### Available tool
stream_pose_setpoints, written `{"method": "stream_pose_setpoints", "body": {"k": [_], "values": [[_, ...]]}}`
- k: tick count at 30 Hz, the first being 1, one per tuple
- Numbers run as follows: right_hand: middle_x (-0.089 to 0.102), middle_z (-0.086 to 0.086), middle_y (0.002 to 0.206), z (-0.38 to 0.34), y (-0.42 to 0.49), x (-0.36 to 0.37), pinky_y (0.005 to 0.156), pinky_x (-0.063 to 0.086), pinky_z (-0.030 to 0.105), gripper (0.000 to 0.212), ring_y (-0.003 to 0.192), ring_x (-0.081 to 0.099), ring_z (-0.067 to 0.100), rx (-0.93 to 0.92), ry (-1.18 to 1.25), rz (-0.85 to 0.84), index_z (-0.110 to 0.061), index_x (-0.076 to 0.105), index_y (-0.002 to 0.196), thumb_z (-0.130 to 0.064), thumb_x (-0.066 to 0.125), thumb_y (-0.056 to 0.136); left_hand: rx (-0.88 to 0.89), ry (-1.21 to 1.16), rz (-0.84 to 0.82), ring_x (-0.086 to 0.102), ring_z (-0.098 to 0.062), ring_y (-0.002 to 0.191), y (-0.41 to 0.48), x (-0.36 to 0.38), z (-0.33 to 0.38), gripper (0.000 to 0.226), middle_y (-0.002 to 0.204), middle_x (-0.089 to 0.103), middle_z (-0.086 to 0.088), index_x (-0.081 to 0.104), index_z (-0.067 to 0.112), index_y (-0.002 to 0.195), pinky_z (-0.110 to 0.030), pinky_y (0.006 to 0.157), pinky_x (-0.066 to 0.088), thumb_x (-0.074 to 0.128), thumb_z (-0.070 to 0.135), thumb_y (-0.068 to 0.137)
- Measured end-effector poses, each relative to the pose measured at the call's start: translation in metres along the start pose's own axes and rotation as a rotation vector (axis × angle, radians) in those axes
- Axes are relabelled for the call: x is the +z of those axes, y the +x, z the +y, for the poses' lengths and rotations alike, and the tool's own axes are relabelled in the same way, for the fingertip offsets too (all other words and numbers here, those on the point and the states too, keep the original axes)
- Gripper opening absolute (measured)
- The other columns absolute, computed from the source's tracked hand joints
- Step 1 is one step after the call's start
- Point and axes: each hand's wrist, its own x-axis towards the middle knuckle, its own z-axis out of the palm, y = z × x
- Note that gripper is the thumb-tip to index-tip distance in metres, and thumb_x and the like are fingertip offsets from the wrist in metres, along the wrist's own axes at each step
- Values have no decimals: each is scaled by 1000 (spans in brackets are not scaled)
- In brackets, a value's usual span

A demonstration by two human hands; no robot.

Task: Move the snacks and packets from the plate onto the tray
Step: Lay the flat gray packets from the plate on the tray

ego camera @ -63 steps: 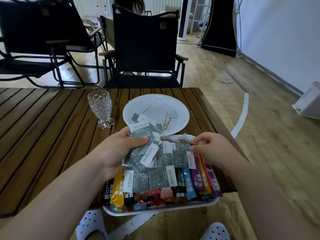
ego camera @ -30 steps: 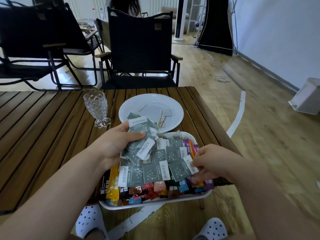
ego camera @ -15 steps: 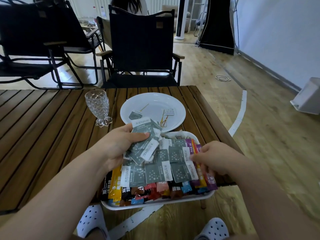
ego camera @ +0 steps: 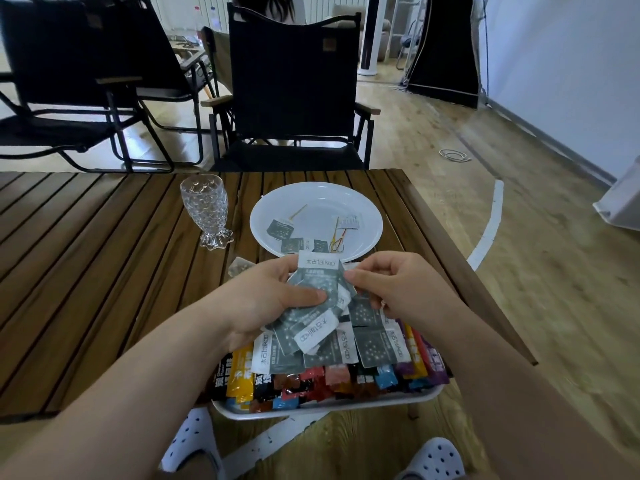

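We hold a fanned stack of grey sachets (ego camera: 313,306) in our left hand (ego camera: 266,303), thumb pressed flat on top so the slippery packets cannot slide apart. Our right hand (ego camera: 394,289) comes in from three o'clock, its fingertips pinched on the edge of the stack, we judge to peel one sachet off for laying down. Both hands hover above the tray (ego camera: 311,408), which sits at the desk (ego camera: 86,271) edge nearest us, at six o'clock. It already carries a row of grey sachets overlapping bright snack sticks (ego camera: 332,379), laid side by side so that everything fits.

At twelve o'clock from the tray, the white plate (ego camera: 367,216) holds a few loose sachets (ego camera: 280,229) and some thin picks, so the move is not yet done. A patterned glass (ego camera: 205,209) stands at nine o'clock from the plate, clear of our reach path.
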Motion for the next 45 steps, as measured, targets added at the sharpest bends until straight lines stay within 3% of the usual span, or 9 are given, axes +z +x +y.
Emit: {"method": "stream_pose_setpoints", "body": {"k": [5, 15, 22, 26, 30, 34, 37, 42, 45], "values": [[68, -6, 58, 2, -2, 4, 43, 39, 12, 17, 46, 51, 1, -15, 28, -49, -17, 75, 77, -28, 76, 89, 3, 39, 11, 75, -34, 100, 0, -2, 0, 36, 109, 78, -14, 64, 21, 127, -42, 79, 64, 66, 4, 95], [64, -2, 58, 1, 4, 4, 46, 44, 18, 12, 50, 55, 7, -88, 158, 82, -21, 70, 80, -22, 70, 93, 8, 5, 29, 74, -35, 103, 1, -5, 0, 36, 111, 78, -12, 66, 20, 126, -48, 88, 61, 66, 4, 94], [78, 9, 77, 7, 10, -1, 53, 54, 22, 7, 62, 70, 14, 143, 374, 189, -9, 69, 100, -7, 67, 94, 51, -164, 216, 78, -26, 83, -2, -25, 13, 30, 103, 79, -14, 63, 15, 122, -34, 62, 63, 65, 7, 94], [75, 3, 70, 12, 8, 10, 42, 42, 18, 4, 53, 62, 8, 202, 221, 112, -15, 73, 94, -12, 72, 91, 90, -427, 289, 78, -26, 76, -4, -31, 18, 21, 99, 79, -18, 66, 10, 114, -34, 57, 63, 61, 1, 95], [73, -1, 69, 7, 12, 28, 40, 41, 16, 3, 41, 56, 2, 215, 45, 144, -18, 72, 87, -20, 75, 89, 90, -451, 279, 78, -29, 80, -6, -29, 18, 22, 103, 78, -20, 67, 8, 114, -36, 60, 64, 61, 0, 94], [69, -4, 71, 6, 10, 42, 50, 41, 18, 15, 61, 62, 7, 72, -329, 247, -22, 65, 76, -24, 71, 89, 99, -440, 290, 79, -28, 79, -6, -28, 17, 22, 101, 78, -19, 67, 10, 113, -33, 55, 62, 63, 0, 94], [62, -5, 68, 7, 8, 40, 52, 37, 18, 19, 61, 56, 6, 40, -401, 281, -20, 60, 73, -25, 67, 90, 106, -371, 296, 79, -28, 82, -5, -30, 15, 23, 101, 79, -17, 66, 14, 114, -33, 58, 63, 64, 3, 94], [55, -8, 54, -1, 5, 32, 47, 38, 14, 30, 47, 45, 0, -82, -73, 221, -22, 61, 69, -37, 64, 94, 112, -232, 264, 79, -26, 83, -4, -29, 12, 26, 100, 80, -12, 65, 18, 117, -36, 62, 65, 68, 7, 93], [65, -11, 62, -8, -1, 33, 44, 37, 9, 23, 46, 51, -3, -97, 89, 122, -26, 69, 76, -40, 66, 94, 88, -82, 169, 78, -24, 81, -5, -29, 12, 30, 100, 80, -10, 64, 21, 120, -28, 57, 60, 69, 10, 93]]}}
